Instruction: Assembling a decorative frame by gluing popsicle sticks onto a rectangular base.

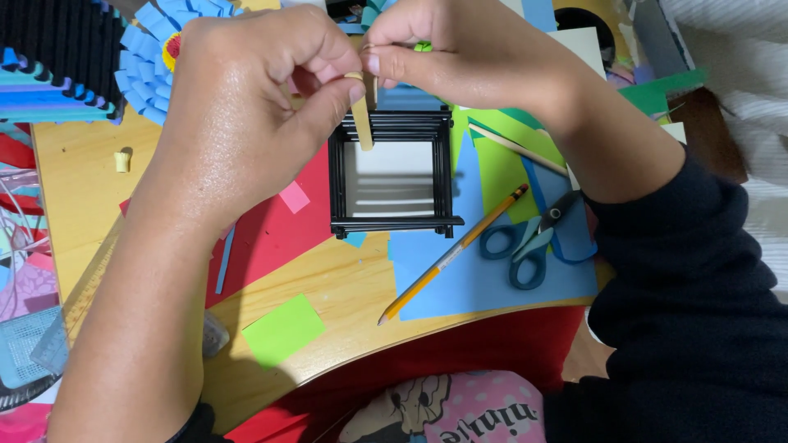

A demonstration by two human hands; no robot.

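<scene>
Both hands up at the far edge, over a black stick-built square frame (392,174). Left hand (246,107) pinches a pale wooden stick (361,123) between thumb and forefinger, its tip hanging inside the frame. Right hand (460,53) pinches the stick's top end, possibly plus a small green bit; hard to tell. Wooden tabletop (328,283) littered with paper: red sheet (275,230) left of the frame, blue sheet (484,271) to the right, green slip (283,330) near. Pencil (451,256) and blue scissors (529,239) on the blue sheet. Blue paper flower (152,57) far left, half hidden.
</scene>
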